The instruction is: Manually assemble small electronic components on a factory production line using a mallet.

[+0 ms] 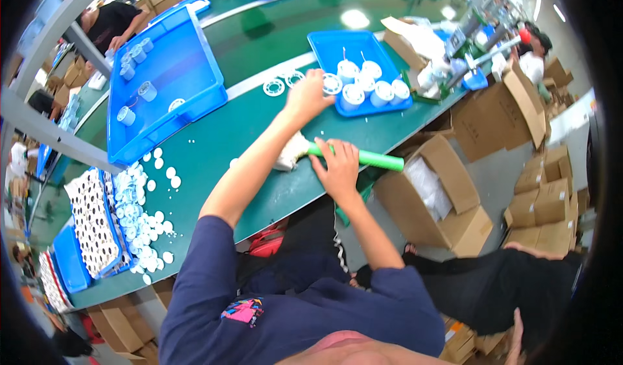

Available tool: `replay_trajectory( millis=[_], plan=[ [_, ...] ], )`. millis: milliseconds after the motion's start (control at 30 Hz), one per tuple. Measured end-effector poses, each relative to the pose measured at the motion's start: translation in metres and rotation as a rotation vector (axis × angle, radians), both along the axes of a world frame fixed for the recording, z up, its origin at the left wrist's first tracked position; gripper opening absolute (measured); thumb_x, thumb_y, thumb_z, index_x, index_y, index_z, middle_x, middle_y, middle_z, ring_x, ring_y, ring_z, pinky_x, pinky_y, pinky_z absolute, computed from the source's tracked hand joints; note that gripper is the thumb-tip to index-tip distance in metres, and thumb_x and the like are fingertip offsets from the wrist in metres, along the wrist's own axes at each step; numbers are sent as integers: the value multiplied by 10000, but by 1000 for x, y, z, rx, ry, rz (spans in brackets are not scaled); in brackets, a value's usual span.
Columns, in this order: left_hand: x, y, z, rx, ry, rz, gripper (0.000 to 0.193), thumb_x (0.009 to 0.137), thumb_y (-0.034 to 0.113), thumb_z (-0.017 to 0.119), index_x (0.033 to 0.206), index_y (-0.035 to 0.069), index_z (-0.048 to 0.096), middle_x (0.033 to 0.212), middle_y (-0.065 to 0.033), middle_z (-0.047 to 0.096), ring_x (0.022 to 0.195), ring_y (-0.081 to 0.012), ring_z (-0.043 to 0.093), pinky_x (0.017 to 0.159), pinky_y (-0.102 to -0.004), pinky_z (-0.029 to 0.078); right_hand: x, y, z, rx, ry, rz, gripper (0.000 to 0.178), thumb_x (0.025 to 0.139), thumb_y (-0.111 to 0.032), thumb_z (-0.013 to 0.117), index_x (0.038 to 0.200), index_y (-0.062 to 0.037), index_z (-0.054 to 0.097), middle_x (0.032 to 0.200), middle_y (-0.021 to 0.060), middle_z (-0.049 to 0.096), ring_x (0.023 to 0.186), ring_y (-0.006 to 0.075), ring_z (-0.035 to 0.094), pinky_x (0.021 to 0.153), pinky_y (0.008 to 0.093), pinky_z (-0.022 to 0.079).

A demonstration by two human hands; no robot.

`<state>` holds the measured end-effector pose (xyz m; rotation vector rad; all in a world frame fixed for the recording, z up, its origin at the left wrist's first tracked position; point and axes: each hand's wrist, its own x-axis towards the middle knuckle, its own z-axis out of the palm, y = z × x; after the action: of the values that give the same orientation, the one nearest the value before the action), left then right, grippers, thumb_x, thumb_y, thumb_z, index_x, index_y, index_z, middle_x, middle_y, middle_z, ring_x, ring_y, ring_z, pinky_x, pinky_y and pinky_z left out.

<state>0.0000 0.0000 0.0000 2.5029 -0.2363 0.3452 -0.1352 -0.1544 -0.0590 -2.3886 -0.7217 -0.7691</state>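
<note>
Green workbench (pixel 214 134): spreads left of and beyond the right hand's (pixel 337 169) grip
Large blue tray (pixel 172 73): beyond the grip, well left
Small blue tray (pixel 331 41): beyond, slightly right
Perforated white discs (pixel 274 88): beyond, slightly left
Round white caps (pixel 159 217): strewn well left
Pale blue pieces (pixel 130 207): heaped among those caps

Wide fisheye view from head height, downward over the green workbench (pixel 202 154)

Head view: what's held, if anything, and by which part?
Right hand: green handle, near its white head. Left hand: apparently a white disc, by its edge.
</note>
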Motion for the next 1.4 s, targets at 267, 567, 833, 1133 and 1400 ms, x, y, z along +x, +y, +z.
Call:
replay_trajectory(
  millis=[267,567,833,1133,1400],
  plan=[
    [51,-37,-27,-88,-85,-107,633,823,319,789,1281,-42,541,1189,-266,640,1052,-435,682,896,-495,573,3,-12,2,-20,30,-7,442,848,-260,798,1261,-138,701,1128,86,654,1090,298,601,988,462,417],
    [-96,118,13,20,-269,-25,594,855,268,798,1335,-13,589,1285,-228,629,1199,-396,605,1013,-471,501,8,-23,15,87,155,52,574,881,-223,783,1373,-14,575,1396,197,543,1320,401,494,1108,518,387],
    [-266,370,24,445,-4,570,779,747,189,863,1444,131,522,1347,-170,593,1188,-387,608,1010,-476,486,48,132,122,-90,25,660,667,851,-141,794,1445,-50,505,1313,210,567,1235,392,570,1025,443,500],
    [-255,396,-5,596,-78,675,365,732,177,858,986,89,611,913,-93,696,954,-322,693,820,-455,508,143,272,80,-651,-32,514,325,772,-247,859,992,-100,670,901,117,736,913,323,723,796,439,561],
    [-262,377,-18,606,-302,746,325,729,94,821,989,100,627,924,-74,675,953,-295,666,860,-428,501,130,264,55,-479,-173,469,210,784,-187,823,896,-106,664,840,95,739,833,292,723,768,414,528]
  ],
)
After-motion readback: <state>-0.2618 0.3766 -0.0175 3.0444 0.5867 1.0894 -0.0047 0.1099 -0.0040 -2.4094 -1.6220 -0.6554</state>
